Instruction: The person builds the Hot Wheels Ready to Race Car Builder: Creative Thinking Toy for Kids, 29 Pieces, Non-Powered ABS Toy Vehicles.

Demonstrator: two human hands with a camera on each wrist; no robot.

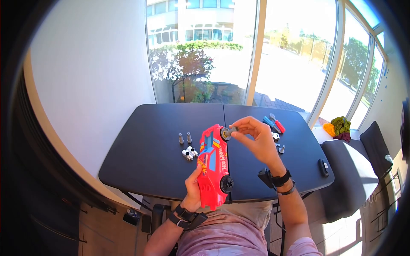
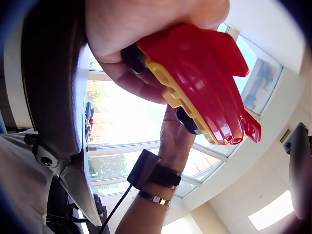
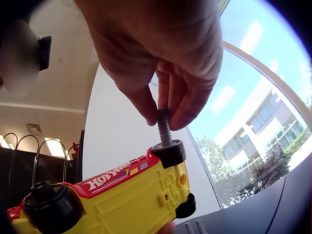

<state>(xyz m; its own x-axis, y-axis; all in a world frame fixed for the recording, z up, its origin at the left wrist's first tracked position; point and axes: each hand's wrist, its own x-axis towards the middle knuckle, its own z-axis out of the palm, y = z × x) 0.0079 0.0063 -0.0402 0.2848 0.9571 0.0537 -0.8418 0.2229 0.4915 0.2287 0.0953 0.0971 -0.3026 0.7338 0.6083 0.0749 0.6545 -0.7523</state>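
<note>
Above the table's front half, my left hand grips a red toy car by its side, nose pointing away and tilted. In the right wrist view its yellow underside faces the camera. My right hand pinches a grey threaded bolt between thumb and fingers. The bolt's lower end sits in the hub of a black wheel on the car's right side. Another black wheel is fitted at the car's nearer end, with a dark cap at its centre.
On the black folding table, two grey bolts stand left of the car beside a white piece. To the right are blue and red screwdrivers, a white part, a grey bolt and a black object.
</note>
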